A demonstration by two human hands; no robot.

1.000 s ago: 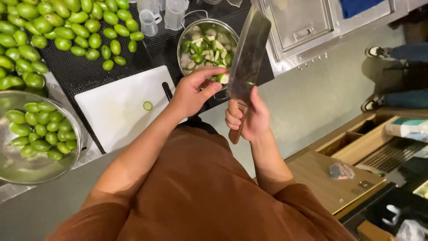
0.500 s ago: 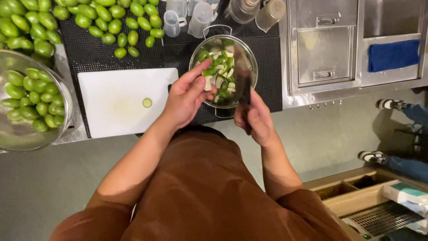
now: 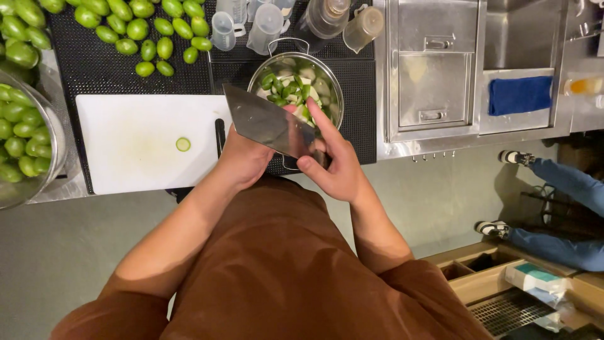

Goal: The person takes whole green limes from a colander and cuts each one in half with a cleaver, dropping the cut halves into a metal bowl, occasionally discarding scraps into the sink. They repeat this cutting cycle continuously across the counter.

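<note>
Cleaver [image 3: 267, 126] gripped at its handle by closed left hand [image 3: 242, 160], blade held flat over pot [image 3: 264, 66] of cut green fruit; right hand [image 3: 336, 164] open, fingers laid along blade edge; board [image 3: 132, 157] alongside.

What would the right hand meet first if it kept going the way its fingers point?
Probably the cut green pieces inside the steel pot; the right hand already reaches over its near rim, though depth is unclear.

Single head cam, looks straight down, close over hands [image 3: 283, 157] + counter [image 3: 415, 141] edge.
</note>
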